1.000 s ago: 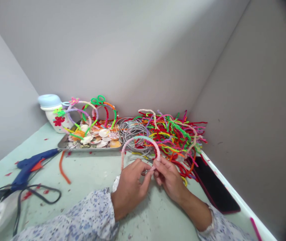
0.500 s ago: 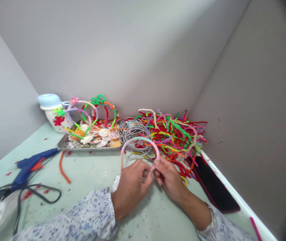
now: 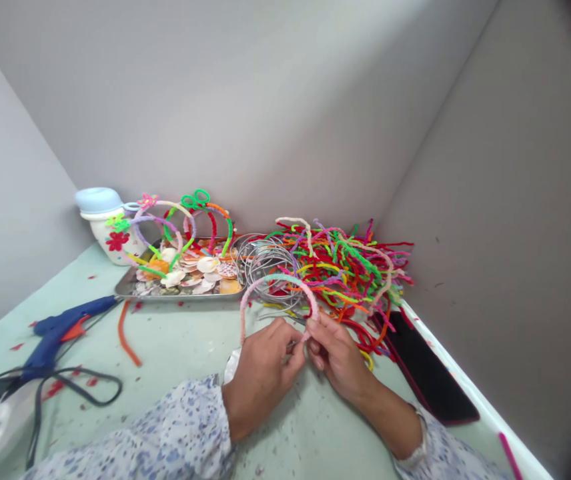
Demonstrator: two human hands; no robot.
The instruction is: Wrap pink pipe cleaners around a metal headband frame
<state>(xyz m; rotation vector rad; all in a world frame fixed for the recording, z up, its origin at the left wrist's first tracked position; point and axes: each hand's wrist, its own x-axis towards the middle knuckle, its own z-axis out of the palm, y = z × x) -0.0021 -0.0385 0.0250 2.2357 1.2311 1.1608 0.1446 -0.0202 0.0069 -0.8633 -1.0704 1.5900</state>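
There, the left hand (image 3: 261, 370) and right hand (image 3: 341, 360) pinched the near end of a fuzzy pink-and-blue arch (image 3: 284, 276) at twelve o'clock, tangled multicoloured fuzzy stems (image 3: 353, 267) at one.

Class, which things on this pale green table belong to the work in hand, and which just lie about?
Work in hand:
pastel fuzzy arch, held in left hand and right hand
probably the heap of multicoloured fuzzy stems

Seemingly lying about:
white flower-decorated bottle with pale blue lid
flat black oblong object
white and orange seashells in silvery tray
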